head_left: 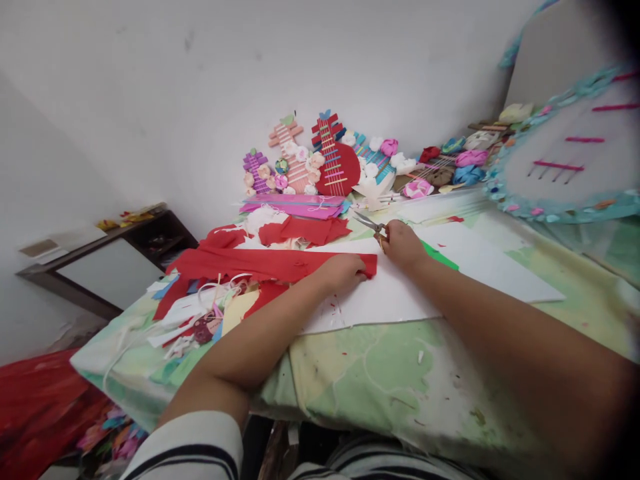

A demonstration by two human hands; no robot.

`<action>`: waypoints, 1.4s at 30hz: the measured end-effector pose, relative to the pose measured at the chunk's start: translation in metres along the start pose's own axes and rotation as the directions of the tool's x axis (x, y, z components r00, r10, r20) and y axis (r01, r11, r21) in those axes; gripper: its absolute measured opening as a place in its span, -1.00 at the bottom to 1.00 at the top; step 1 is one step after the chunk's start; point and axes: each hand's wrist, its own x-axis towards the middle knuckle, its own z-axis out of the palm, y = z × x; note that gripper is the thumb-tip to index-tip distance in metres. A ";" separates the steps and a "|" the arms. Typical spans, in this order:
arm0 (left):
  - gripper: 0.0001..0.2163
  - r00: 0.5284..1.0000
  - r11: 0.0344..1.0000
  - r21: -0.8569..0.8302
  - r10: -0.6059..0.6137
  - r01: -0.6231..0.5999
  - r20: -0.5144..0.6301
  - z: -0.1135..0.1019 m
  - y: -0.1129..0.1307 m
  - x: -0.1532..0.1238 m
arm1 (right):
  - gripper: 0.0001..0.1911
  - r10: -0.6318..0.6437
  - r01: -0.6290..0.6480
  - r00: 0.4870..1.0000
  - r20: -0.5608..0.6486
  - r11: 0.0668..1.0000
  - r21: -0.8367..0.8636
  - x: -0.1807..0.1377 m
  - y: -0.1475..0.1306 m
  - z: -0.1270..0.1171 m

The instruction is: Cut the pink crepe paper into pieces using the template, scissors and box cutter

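My left hand (345,272) is closed on the right end of a long strip of red crepe paper (240,263), which stretches left across the table. My right hand (401,244) grips a pair of scissors (371,224) by the handles, the blades pointing left and away from me. The blades lie just beyond the strip's end, apart from it. Beneath both hands is a white board (400,297). A green piece of paper (440,255) lies by my right wrist, partly hidden by the arm.
Paper scraps and cords (215,313) heap up on the left. Behind stand several lute-shaped crafts, one a red lute (343,167), beside paper flowers (470,158). A large blue-edged craft (565,147) leans at the right. A patterned cloth (370,380) covers the table.
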 end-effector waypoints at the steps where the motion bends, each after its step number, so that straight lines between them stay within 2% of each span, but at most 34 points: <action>1: -0.82 1.000 1.000 0.011 -0.001 0.001 -0.006 0.002 0.001 0.000 | -0.90 -0.003 0.003 1.000 0.000 1.000 0.004 0.000 0.000 0.000; 8: -0.76 0.996 0.997 0.044 -0.058 0.061 -0.063 0.018 0.000 -0.002 | -0.86 -0.009 0.008 1.000 0.006 1.000 0.023 -0.001 0.002 0.001; 14: -0.77 0.988 0.993 -0.012 -0.122 0.121 -0.092 0.007 -0.002 -0.003 | -0.84 0.004 -0.004 1.000 0.013 1.000 0.028 -0.001 0.000 -0.001; 21: -0.83 1.000 0.998 -0.065 0.002 -0.004 -0.030 -0.002 -0.003 -0.008 | -0.84 0.023 -0.023 1.000 0.005 0.999 0.043 0.000 0.000 -0.001; 24: -0.87 1.000 0.997 -0.073 0.020 -0.020 0.003 -0.001 -0.002 -0.008 | -0.85 0.035 -0.035 0.999 0.008 0.998 0.055 0.000 0.000 -0.002; 26: -0.88 1.000 0.998 -0.068 -0.015 0.015 -0.007 0.001 -0.003 -0.008 | -0.84 0.045 -0.045 0.999 0.010 0.997 0.062 0.000 0.000 -0.003; 29: -0.88 0.981 0.985 -0.052 -0.171 0.167 -0.096 0.002 -0.010 -0.006 | -0.82 0.065 -0.065 0.998 0.006 0.995 0.071 0.000 -0.001 -0.005; 31: -0.86 0.932 0.948 -0.067 -0.319 0.312 -0.174 -0.001 -0.020 -0.007 | -0.81 0.084 -0.083 0.996 -0.005 0.994 0.075 0.000 0.000 -0.006; 35: -0.80 0.773 0.821 -0.151 -0.570 0.551 -0.278 -0.015 -0.051 -0.013 | -0.78 0.111 -0.108 0.993 -0.033 0.990 0.086 0.000 0.001 -0.007; 40: -0.78 0.545 0.652 -0.249 -0.746 0.716 -0.384 -0.033 -0.093 -0.032 | -0.77 0.127 -0.123 0.991 -0.036 0.986 0.110 0.000 0.001 -0.007; 42: -0.74 0.478 0.598 -0.267 -0.782 0.755 -0.400 -0.037 -0.104 -0.044 | -0.77 0.134 -0.129 0.991 -0.029 0.984 0.126 0.000 0.001 -0.006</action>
